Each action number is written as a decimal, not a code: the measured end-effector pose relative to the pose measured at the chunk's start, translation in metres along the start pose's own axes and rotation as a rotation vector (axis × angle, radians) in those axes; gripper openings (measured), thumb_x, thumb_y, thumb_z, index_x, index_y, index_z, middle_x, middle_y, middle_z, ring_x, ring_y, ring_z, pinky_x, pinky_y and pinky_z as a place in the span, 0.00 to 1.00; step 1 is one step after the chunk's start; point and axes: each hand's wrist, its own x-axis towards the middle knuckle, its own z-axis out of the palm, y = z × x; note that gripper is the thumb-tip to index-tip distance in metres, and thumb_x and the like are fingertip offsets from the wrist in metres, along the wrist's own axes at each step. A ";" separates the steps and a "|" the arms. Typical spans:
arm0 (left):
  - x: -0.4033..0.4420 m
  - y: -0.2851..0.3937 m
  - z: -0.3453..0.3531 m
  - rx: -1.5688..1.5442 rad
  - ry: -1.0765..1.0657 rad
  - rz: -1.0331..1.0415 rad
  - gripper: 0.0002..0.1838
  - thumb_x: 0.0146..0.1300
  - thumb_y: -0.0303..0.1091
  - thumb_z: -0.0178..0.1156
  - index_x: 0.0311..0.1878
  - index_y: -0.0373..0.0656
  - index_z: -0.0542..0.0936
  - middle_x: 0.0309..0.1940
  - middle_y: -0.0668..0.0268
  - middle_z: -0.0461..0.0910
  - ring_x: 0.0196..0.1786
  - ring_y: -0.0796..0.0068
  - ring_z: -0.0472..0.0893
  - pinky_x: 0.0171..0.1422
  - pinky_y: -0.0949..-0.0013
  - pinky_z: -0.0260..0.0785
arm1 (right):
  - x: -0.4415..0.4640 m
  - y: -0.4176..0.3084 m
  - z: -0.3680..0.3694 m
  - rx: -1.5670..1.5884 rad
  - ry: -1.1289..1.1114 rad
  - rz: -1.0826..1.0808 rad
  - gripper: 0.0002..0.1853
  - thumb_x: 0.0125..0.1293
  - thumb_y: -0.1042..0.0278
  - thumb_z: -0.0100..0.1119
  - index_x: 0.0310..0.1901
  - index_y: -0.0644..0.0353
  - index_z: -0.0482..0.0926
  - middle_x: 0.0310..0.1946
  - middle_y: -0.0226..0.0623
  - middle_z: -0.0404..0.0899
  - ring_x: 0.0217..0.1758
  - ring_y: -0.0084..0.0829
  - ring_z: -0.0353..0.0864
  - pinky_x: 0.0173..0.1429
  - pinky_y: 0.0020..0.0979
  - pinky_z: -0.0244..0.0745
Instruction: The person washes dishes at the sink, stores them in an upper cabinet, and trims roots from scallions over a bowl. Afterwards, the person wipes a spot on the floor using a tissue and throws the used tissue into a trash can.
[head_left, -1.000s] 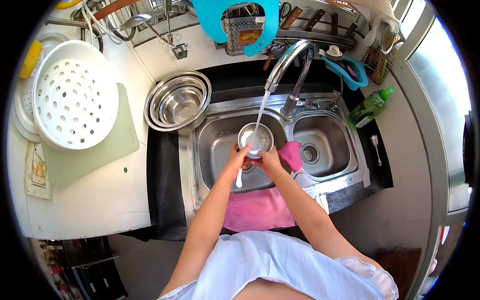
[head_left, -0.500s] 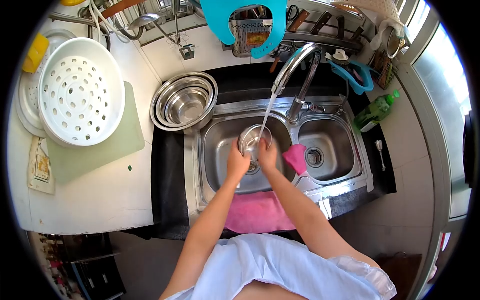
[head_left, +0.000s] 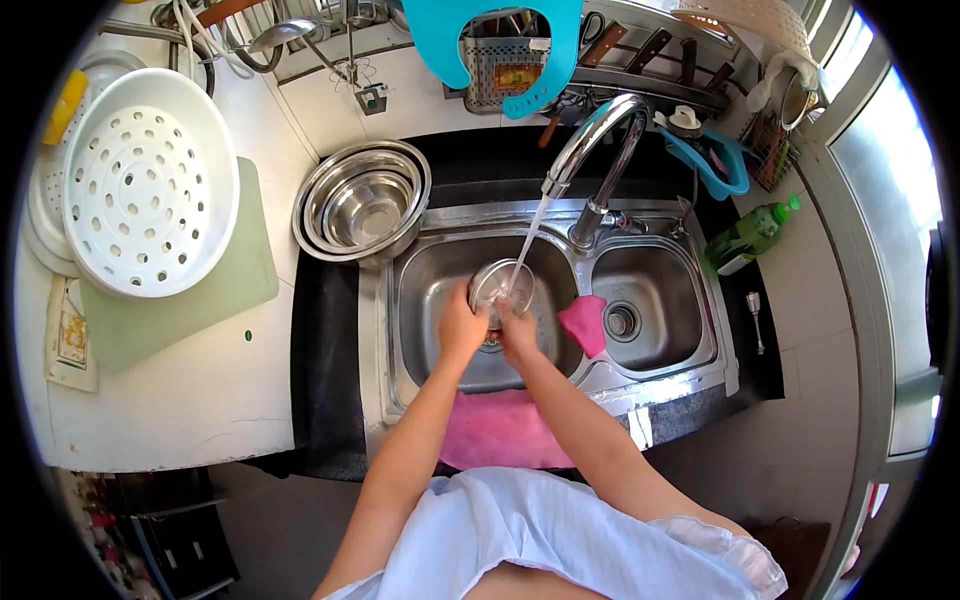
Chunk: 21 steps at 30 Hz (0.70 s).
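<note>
A small metal bowl (head_left: 498, 283) is held over the larger basin (head_left: 430, 290), with water from the curved faucet (head_left: 597, 135) running into it. My left hand (head_left: 462, 325) grips the bowl's left side. At its near right rim, my right hand (head_left: 516, 330) has its fingers closed on the bowl, the thumb partly inside. A pink cloth (head_left: 585, 325) hangs on the divider between the basins, right of my right hand. Another pink cloth (head_left: 503, 430) lies along the front edge of the sink.
Nested steel bowls (head_left: 365, 208) stand left of the sink. A white colander (head_left: 150, 185) rests over a green mat (head_left: 225, 290) farther left. The smaller basin (head_left: 655, 300), a green bottle (head_left: 748, 238) and a blue basket (head_left: 708, 160) are on the right.
The bowl has shifted slightly left and tilted, and both hands have moved round its sides. The white-handled utensil seen under the hands one second ago no longer shows. The view has shifted slightly.
</note>
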 end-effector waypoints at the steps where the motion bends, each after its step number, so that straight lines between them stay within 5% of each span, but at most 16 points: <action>1: -0.005 0.000 0.005 -0.076 0.072 -0.067 0.24 0.50 0.28 0.52 0.54 0.47 0.67 0.47 0.54 0.74 0.50 0.51 0.73 0.51 0.58 0.65 | -0.006 0.003 0.005 0.205 -0.071 0.143 0.10 0.59 0.65 0.57 0.39 0.60 0.75 0.26 0.29 0.77 0.24 0.22 0.75 0.20 0.24 0.66; 3: -0.005 -0.003 0.006 -0.053 0.112 -0.037 0.23 0.50 0.27 0.52 0.53 0.46 0.67 0.47 0.54 0.74 0.50 0.51 0.73 0.50 0.57 0.66 | -0.004 -0.003 -0.001 0.252 -0.082 0.224 0.08 0.59 0.65 0.57 0.37 0.58 0.77 0.27 0.29 0.77 0.24 0.23 0.75 0.20 0.24 0.66; 5: 0.005 -0.011 -0.008 0.153 -0.109 0.025 0.22 0.51 0.27 0.51 0.52 0.46 0.67 0.47 0.53 0.74 0.50 0.51 0.73 0.50 0.57 0.66 | 0.013 -0.018 -0.020 -0.325 -0.074 0.074 0.08 0.59 0.65 0.57 0.35 0.60 0.76 0.26 0.30 0.77 0.24 0.24 0.75 0.22 0.26 0.67; 6: 0.008 -0.002 -0.023 0.288 -0.260 -0.008 0.22 0.50 0.27 0.51 0.53 0.47 0.67 0.48 0.53 0.74 0.50 0.52 0.73 0.50 0.57 0.66 | 0.022 -0.025 -0.027 -0.327 -0.077 0.075 0.08 0.59 0.65 0.57 0.35 0.60 0.76 0.26 0.30 0.77 0.24 0.24 0.75 0.22 0.26 0.67; 8: 0.014 0.003 -0.032 0.357 -0.362 -0.086 0.23 0.50 0.27 0.51 0.53 0.46 0.67 0.48 0.54 0.74 0.50 0.52 0.73 0.50 0.57 0.66 | 0.032 -0.030 -0.039 -0.829 -0.192 -0.645 0.10 0.58 0.64 0.58 0.34 0.63 0.75 0.25 0.31 0.77 0.24 0.25 0.75 0.21 0.26 0.67; 10: 0.017 0.001 -0.032 0.418 -0.457 -0.154 0.23 0.49 0.27 0.51 0.53 0.46 0.67 0.48 0.54 0.74 0.50 0.52 0.73 0.51 0.58 0.66 | 0.031 -0.026 -0.037 -0.867 -0.132 -0.633 0.11 0.57 0.65 0.58 0.37 0.64 0.75 0.25 0.33 0.77 0.24 0.26 0.75 0.23 0.27 0.69; 12: 0.015 -0.011 -0.023 0.072 -0.247 -0.095 0.25 0.49 0.28 0.52 0.54 0.44 0.66 0.48 0.52 0.74 0.51 0.53 0.74 0.52 0.59 0.65 | 0.030 -0.014 -0.035 -0.903 -0.071 -0.623 0.13 0.57 0.65 0.58 0.39 0.65 0.74 0.26 0.35 0.77 0.24 0.28 0.75 0.24 0.27 0.71; 14: 0.006 -0.028 -0.001 -0.056 -0.136 -0.058 0.25 0.49 0.28 0.52 0.54 0.44 0.65 0.47 0.51 0.74 0.51 0.51 0.73 0.52 0.59 0.65 | 0.034 0.010 -0.036 -0.433 0.006 -0.188 0.16 0.56 0.67 0.57 0.44 0.66 0.71 0.33 0.38 0.76 0.27 0.30 0.76 0.29 0.29 0.74; 15: 0.002 -0.039 0.010 -0.182 -0.028 -0.024 0.26 0.49 0.29 0.52 0.55 0.45 0.63 0.47 0.50 0.74 0.51 0.50 0.73 0.53 0.59 0.65 | 0.023 0.004 -0.030 -0.435 0.006 -0.185 0.16 0.56 0.67 0.57 0.44 0.66 0.71 0.33 0.38 0.76 0.27 0.30 0.76 0.29 0.29 0.74; 16: 0.002 -0.049 0.019 -0.274 -0.100 -0.191 0.25 0.52 0.29 0.51 0.55 0.43 0.61 0.41 0.52 0.76 0.41 0.53 0.79 0.40 0.61 0.70 | 0.002 -0.015 -0.021 -0.378 -0.026 -0.110 0.17 0.56 0.68 0.56 0.46 0.66 0.69 0.36 0.39 0.75 0.30 0.29 0.76 0.32 0.30 0.74; 17: 0.002 -0.049 0.015 -0.274 -0.100 -0.192 0.25 0.52 0.29 0.51 0.55 0.43 0.61 0.41 0.52 0.76 0.41 0.53 0.79 0.40 0.61 0.70 | -0.009 -0.026 -0.015 -0.321 -0.058 -0.036 0.18 0.57 0.69 0.56 0.48 0.66 0.68 0.39 0.40 0.74 0.33 0.29 0.76 0.35 0.32 0.75; 19: -0.001 -0.048 0.003 -0.775 -0.298 -0.587 0.23 0.55 0.32 0.52 0.55 0.44 0.61 0.34 0.55 0.76 0.28 0.63 0.80 0.22 0.67 0.66 | -0.001 -0.028 -0.025 -0.466 -0.086 -0.133 0.18 0.55 0.71 0.57 0.47 0.65 0.66 0.39 0.40 0.73 0.36 0.32 0.77 0.33 0.36 0.75; 20: -0.004 -0.049 0.005 -0.817 -0.280 -0.619 0.24 0.60 0.46 0.53 0.54 0.45 0.61 0.29 0.60 0.74 0.19 0.73 0.75 0.12 0.74 0.55 | 0.003 -0.030 -0.031 -0.769 -0.001 -0.560 0.17 0.53 0.73 0.57 0.45 0.65 0.67 0.39 0.41 0.73 0.36 0.36 0.76 0.33 0.37 0.75; 21: -0.003 -0.049 0.006 -0.820 -0.278 -0.618 0.24 0.60 0.46 0.53 0.54 0.45 0.61 0.29 0.60 0.74 0.19 0.73 0.75 0.12 0.74 0.55 | 0.000 -0.043 -0.029 -1.059 0.091 -0.999 0.16 0.52 0.75 0.57 0.44 0.64 0.68 0.38 0.43 0.73 0.37 0.40 0.76 0.34 0.38 0.74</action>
